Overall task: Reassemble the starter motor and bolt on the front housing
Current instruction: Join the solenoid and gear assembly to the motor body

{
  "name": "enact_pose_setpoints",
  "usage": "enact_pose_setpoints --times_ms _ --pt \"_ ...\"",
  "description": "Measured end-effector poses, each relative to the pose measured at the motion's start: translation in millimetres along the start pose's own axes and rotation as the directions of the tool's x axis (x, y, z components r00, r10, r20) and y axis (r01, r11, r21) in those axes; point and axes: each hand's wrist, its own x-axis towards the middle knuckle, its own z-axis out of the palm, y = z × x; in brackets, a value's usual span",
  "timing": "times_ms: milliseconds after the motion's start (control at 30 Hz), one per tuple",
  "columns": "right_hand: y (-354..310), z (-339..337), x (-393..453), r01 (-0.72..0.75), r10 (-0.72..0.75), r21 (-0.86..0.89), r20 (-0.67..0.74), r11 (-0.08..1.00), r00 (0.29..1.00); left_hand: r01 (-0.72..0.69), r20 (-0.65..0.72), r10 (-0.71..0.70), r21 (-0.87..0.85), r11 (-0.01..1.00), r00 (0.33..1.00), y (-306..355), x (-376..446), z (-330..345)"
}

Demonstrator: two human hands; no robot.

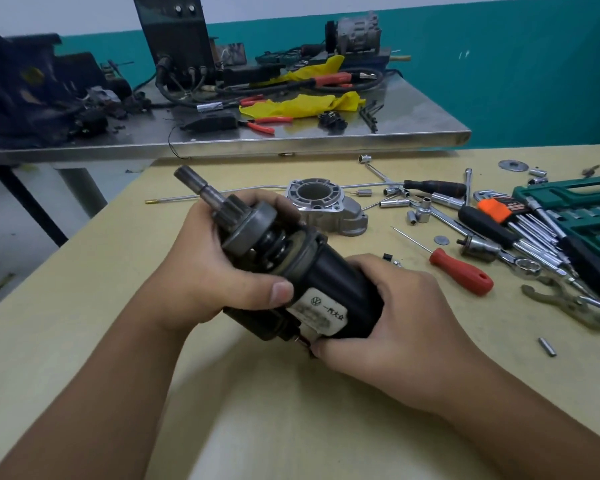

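Though ungloved, starter motor [326, 275] between hands

Even, bright indoor light falls from above, so the pale yellow-beige surface [84, 306] carries only soft, short shadows under the hands and tools. The far stainless steel table [291, 140] shows dull glare along its front edge. Wide-angle distortion bows the edges, and the far left clutter is soft and blurred.

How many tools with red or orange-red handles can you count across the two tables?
3. A red-handled screwdriver lies on the wooden table right of the starter motor; two pairs of pliers, one near the steel table's front and one behind it. Clutter may hide others.
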Motion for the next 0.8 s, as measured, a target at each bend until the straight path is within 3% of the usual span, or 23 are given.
enact_pose_setpoints --times_ms 67,100,167,233,300,367,433,633,800 --pt "2 -9 -4 0.015 -0.018 -0.085 -0.031 0.996 0.999 -0.05 -0.103 0.043 -0.067 0.996 0.994 -4 -4 -9" --pt "5 -17 -5 0.016 -0.025 -0.136 -0.066 0.991 0.998 -0.068 -0.239 0.036 -0.124 0.99 0.97 -9 -7 -20" --pt "12 -31 -6 -0.031 0.007 -0.162 -0.148 0.986 0.989 0.006 -0.502 -0.145 -0.269 0.963 0.853 -19 -14 -51" --pt "17 -40 -2 -0.083 0.059 -0.125 -0.183 0.989 0.981 0.063 -0.588 -0.297 -0.385 0.921 0.752 -22 -22 -77" --pt "16 -40 2 -0.073 0.057 -0.103 -0.152 0.992 0.987 0.039 -0.57 -0.265 -0.377 0.925 0.778 -19 -20 -73" --pt "12 -38 3 -0.018 0.009 -0.097 -0.086 0.995 0.996 -0.037 -0.467 -0.096 -0.266 0.963 0.879 -11 -15 -47" --pt "11 -36 1 0.042 -0.046 -0.13 -0.03 0.991 0.998 -0.085 -0.352 0.005 -0.211 0.974 0.936 -4 -11 -17" --pt "13 -33 -3 0.077 -0.084 -0.086 -0.081 0.993 0.993 -0.049 -0.196 0.033 -0.076 0.996 0.98 -2 -4 19" --pt "13 -35 -3 0.075 -0.078 -0.1 -0.033 0.992 0.996 -0.062 -0.178 0.051 -0.052 0.997 0.983 -5 -3 27"
